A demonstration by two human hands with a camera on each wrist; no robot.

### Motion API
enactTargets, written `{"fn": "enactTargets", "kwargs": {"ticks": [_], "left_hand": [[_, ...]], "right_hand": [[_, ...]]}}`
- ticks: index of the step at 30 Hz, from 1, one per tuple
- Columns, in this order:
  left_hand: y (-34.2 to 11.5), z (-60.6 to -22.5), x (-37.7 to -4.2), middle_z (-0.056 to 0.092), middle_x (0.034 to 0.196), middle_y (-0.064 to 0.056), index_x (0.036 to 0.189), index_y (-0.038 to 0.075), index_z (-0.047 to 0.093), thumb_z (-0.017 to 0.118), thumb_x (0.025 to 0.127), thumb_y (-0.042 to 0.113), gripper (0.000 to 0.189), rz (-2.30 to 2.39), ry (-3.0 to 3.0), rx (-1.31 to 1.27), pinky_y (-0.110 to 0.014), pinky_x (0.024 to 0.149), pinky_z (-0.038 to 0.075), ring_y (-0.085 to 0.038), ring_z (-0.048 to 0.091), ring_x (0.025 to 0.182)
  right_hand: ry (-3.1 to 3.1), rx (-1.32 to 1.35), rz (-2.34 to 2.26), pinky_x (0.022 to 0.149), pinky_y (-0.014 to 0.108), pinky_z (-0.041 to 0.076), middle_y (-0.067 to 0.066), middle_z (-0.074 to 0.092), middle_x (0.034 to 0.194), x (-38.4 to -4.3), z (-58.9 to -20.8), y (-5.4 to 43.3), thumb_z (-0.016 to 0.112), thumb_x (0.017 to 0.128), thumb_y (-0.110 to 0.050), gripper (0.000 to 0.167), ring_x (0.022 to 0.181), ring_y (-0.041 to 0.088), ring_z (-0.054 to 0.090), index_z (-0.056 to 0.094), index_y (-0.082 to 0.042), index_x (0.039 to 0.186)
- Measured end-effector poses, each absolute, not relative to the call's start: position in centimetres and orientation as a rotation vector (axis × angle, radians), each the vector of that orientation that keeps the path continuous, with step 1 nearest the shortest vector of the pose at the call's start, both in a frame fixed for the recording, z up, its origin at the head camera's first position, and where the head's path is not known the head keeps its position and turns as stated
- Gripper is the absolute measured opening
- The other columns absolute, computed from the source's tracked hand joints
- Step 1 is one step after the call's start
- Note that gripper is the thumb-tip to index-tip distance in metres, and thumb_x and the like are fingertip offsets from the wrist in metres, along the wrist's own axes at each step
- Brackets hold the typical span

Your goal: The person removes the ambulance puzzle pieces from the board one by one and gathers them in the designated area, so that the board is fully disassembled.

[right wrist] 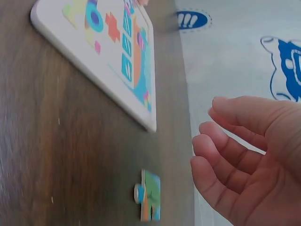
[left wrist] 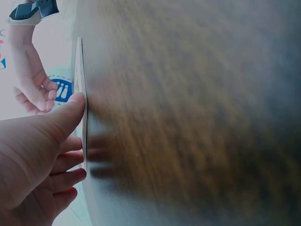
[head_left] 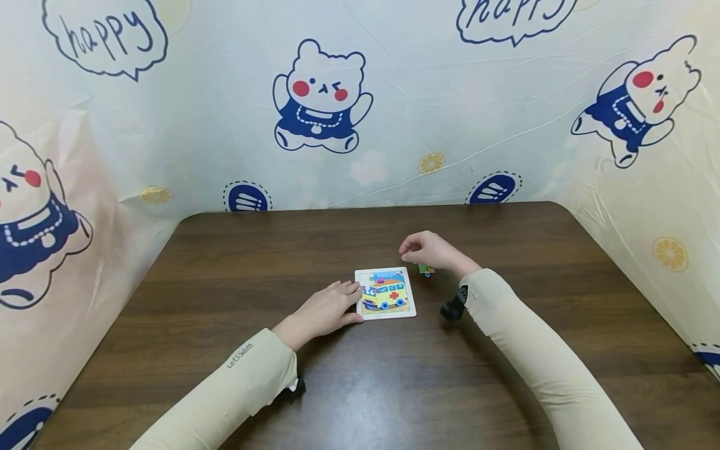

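Observation:
A puzzle board with a white rim lies on the table, its picture showing a yellow bus with a red cross. At its left edge, my left hand rests with thumb and fingertips on the rim; the left wrist view shows these fingers extended along the thin edge. Just right of the board lies one loose puzzle piece, green and orange with a blue knob, partly covered by my right hand in the head view. My right hand hovers above it, fingers loosely bent, nothing between them.
The brown wooden table extends around the board. Behind it hangs a pale cloth printed with cartoon bears, meeting the table's back edge. A black device is strapped beneath my right wrist.

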State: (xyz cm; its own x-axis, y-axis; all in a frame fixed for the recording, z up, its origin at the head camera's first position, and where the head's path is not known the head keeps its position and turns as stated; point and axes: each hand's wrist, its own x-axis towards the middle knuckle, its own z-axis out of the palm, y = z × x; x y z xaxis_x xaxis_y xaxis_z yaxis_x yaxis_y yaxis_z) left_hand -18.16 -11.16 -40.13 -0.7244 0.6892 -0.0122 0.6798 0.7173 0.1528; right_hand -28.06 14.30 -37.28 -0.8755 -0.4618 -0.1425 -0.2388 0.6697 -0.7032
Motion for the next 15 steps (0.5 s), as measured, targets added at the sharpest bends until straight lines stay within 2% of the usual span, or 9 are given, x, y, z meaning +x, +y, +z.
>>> {"fn": "enactTargets", "kwargs": {"ticks": [15], "left_hand": [[-11.2,-39.9,-18.1,0.047,0.132,-0.02,0.126,-0.003,0.053,0.061,0.087,0.038,0.057,0.223,2.834,1.117,-0.044,0.104,0.027,-0.033,0.04,0.125]], "right_hand": [[2.531,-0.81,-0.883,0.07,0.029,0.043,0.001,0.057,0.079,-27.2,-38.5,11.2,0.065,0.086,-0.01,0.015,0.076,0.018,0.05,0.066,-0.005,0.1]]}}
